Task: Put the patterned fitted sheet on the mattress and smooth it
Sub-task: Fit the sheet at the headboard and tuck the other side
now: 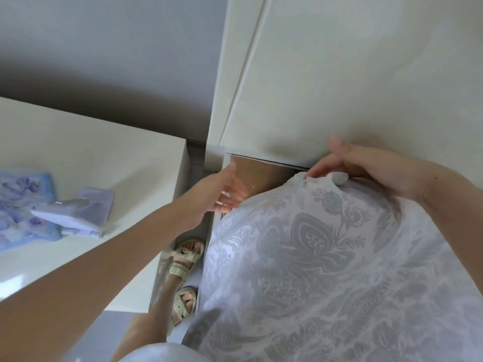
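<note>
Leftmost, a white glossy desk (78,152) carries a blue floral mat (23,205) and a lilac folded stand (75,215). Next, the left hand (224,192) reaches with loose, straight fingers to the edge of the pale grey damask-patterned fitted sheet (326,270), which lies draped over the bed's corner; the right hand (371,168) pinches its bunched hem beside the white headboard (339,74).
</note>
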Demonstrator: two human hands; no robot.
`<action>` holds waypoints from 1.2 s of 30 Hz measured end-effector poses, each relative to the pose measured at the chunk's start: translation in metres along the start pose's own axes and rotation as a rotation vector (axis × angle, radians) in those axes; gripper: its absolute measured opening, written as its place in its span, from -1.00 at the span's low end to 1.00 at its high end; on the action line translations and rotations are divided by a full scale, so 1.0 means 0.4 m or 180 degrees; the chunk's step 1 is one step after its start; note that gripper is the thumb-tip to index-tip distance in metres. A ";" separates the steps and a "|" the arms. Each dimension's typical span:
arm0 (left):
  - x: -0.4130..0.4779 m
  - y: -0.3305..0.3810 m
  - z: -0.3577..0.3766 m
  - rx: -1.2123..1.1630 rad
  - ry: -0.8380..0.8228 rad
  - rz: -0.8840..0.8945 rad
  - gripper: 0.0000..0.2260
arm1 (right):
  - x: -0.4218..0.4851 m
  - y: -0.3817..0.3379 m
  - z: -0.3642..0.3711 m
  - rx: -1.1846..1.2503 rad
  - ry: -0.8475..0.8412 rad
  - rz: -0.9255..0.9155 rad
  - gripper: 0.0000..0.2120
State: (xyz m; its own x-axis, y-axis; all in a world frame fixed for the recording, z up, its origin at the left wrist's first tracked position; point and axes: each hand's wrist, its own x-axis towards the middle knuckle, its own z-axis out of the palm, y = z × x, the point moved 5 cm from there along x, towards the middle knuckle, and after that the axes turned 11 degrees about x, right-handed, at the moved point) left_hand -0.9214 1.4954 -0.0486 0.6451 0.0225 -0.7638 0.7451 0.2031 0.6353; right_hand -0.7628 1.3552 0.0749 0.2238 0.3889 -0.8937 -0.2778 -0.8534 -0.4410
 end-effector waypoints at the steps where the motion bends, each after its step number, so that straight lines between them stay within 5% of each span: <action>1: -0.011 -0.042 -0.008 0.0355 -0.0130 -0.0270 -0.40 | -0.013 0.012 -0.010 0.0043 -0.0124 -0.0015 -0.15; 5: -0.026 -0.109 0.086 -0.0073 -0.1475 -0.0849 -0.27 | -0.038 0.036 -0.027 0.0304 -0.0421 -0.0004 0.00; 9: 0.056 0.002 0.231 -0.0907 -0.1903 -0.0893 -0.27 | -0.017 0.020 -0.022 0.0255 -0.0396 0.0000 -0.01; 17: 0.223 0.042 0.136 -0.1160 -0.1294 -0.0704 -0.39 | 0.118 -0.016 0.033 -0.0018 0.0306 0.0145 -0.17; 22: 0.198 0.074 -0.039 -0.0038 0.0274 0.0054 -0.70 | 0.210 -0.015 0.038 0.0049 0.0460 0.0177 -0.37; 27: 0.060 0.136 -0.002 -0.0117 -0.0318 0.1190 -0.67 | 0.240 -0.017 0.033 -0.0298 0.0328 0.0094 -0.11; 29: 0.069 0.132 0.036 0.0066 -0.0273 0.1302 -0.62 | 0.242 -0.017 0.036 -0.0289 0.0238 0.0161 -0.19; 36: 0.200 0.094 0.009 -0.0115 0.0213 0.0660 -0.63 | 0.256 -0.031 0.069 -0.0116 -0.0507 -0.0157 -0.53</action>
State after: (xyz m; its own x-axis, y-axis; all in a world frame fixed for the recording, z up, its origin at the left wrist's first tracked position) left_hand -0.8412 1.5011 -0.0856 0.7703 0.1320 -0.6239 0.5904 0.2224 0.7759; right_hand -0.7625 1.4152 -0.0134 0.0847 0.4783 -0.8741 -0.2353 -0.8429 -0.4840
